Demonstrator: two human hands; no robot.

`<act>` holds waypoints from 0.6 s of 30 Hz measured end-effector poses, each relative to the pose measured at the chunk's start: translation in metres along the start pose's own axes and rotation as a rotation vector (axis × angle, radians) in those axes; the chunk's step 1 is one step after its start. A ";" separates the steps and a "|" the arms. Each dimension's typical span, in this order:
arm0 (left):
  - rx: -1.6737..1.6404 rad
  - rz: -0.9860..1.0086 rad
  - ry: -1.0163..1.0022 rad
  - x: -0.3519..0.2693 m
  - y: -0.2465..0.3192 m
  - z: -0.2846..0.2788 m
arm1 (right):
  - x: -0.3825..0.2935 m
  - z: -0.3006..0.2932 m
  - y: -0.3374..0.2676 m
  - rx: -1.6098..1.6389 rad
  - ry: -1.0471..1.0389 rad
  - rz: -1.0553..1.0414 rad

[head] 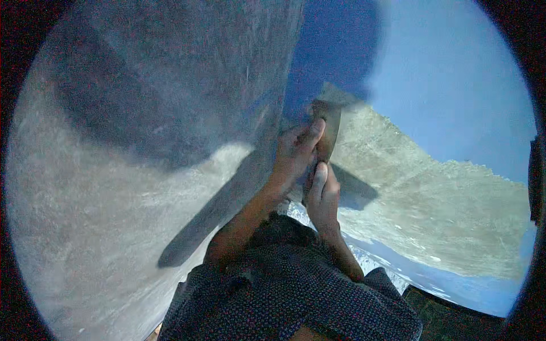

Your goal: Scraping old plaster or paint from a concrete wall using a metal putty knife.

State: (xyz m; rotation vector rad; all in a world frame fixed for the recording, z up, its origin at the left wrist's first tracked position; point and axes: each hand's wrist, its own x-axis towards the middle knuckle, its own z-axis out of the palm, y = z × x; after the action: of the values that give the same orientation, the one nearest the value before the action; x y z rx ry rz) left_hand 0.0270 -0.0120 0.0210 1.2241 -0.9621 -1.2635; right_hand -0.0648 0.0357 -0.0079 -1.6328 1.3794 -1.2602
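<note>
Before me, a grey wall and a wall patched with blue paint (448, 81) meet along an upright corner. Close to that corner, both hands grip one narrow, brownish, slightly curved flat tool (329, 136); its exact kind is unclear. My left hand (298, 143) holds it higher up, thumb against its face. Just below, my right hand (323, 187) pinches its lower part, thumb pointing up. The tool's upper end lies against or close to the wall at the lower edge of the blue; contact cannot be told. Fingers hide part of the tool.
The grey wall (106, 204) fills the left side, under broad dark shadows. Bare greyish plaster (418, 196) with a ragged upper edge spreads below the blue paint on the right. Bluish-white patches lie near the lower right, beside a dark edge. My patterned garment fills the bottom.
</note>
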 end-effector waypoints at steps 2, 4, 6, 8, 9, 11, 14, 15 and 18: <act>-0.100 -0.133 -0.041 0.003 0.000 -0.001 | 0.001 0.001 0.001 0.065 -0.054 0.099; -0.045 0.017 -0.004 0.007 -0.003 -0.001 | 0.006 0.005 0.004 0.142 -0.064 0.283; 0.031 0.066 0.021 0.010 -0.008 -0.001 | 0.011 0.005 0.007 0.122 -0.047 0.070; -0.021 0.061 -0.024 0.012 -0.012 0.000 | 0.010 0.006 0.007 0.132 -0.029 0.109; -0.035 0.068 -0.042 0.011 -0.012 0.000 | 0.009 0.005 0.006 0.137 -0.104 0.075; -0.056 0.058 0.071 0.006 -0.016 0.004 | 0.005 0.004 0.004 -0.027 0.027 0.105; 0.106 0.185 0.154 0.002 -0.014 0.002 | 0.004 -0.001 0.000 0.071 -0.031 0.077; 0.092 0.114 0.116 0.001 -0.014 0.000 | 0.005 -0.002 0.000 0.118 -0.019 0.034; -0.073 -0.012 0.007 0.002 -0.005 -0.002 | 0.004 -0.003 -0.004 0.038 -0.006 0.038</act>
State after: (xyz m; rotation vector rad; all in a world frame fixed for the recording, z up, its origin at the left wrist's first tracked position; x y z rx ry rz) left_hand 0.0285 -0.0129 0.0158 1.1784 -0.8970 -1.2922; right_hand -0.0660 0.0330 -0.0021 -1.5768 1.3679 -1.2511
